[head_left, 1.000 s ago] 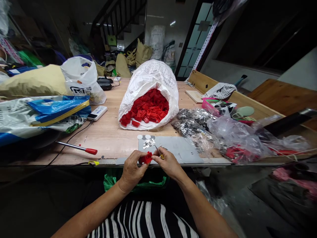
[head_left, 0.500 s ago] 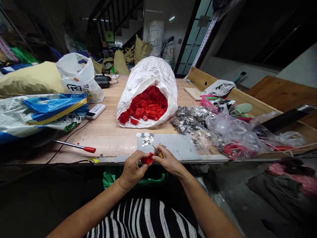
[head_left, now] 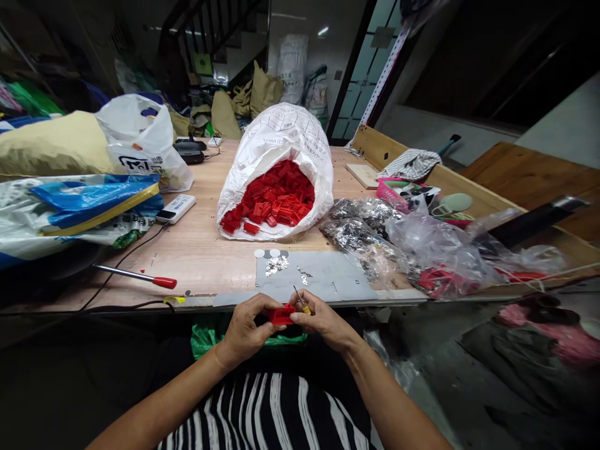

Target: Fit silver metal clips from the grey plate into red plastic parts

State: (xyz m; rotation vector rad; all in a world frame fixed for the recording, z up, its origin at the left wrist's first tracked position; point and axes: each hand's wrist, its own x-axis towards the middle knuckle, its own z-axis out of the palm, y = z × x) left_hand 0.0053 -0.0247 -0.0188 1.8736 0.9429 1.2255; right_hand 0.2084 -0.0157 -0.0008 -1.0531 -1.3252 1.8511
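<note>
My left hand point(head_left: 246, 328) is closed around a small red plastic part point(head_left: 281, 314), held just below the table's front edge. My right hand point(head_left: 321, 322) pinches the same part from the right and also grips a small tool with a yellow handle and a thin metal tip point(head_left: 301, 301) that points up and away. Both hands sit close together over my lap. On the grey metal sheet point(head_left: 328, 278) just beyond them lie small shiny metal pieces point(head_left: 276, 265).
An open white sack point(head_left: 276, 144) full of red plastic parts lies mid-table. Clear bags of metal bits point(head_left: 370, 240) and red parts sit to the right. A red-handled screwdriver point(head_left: 138, 277), a remote point(head_left: 175, 208) and bags lie on the left.
Both hands have come down and slightly toward me with the red part, from over the table's edge to just below it. The camera has tilted a little.
</note>
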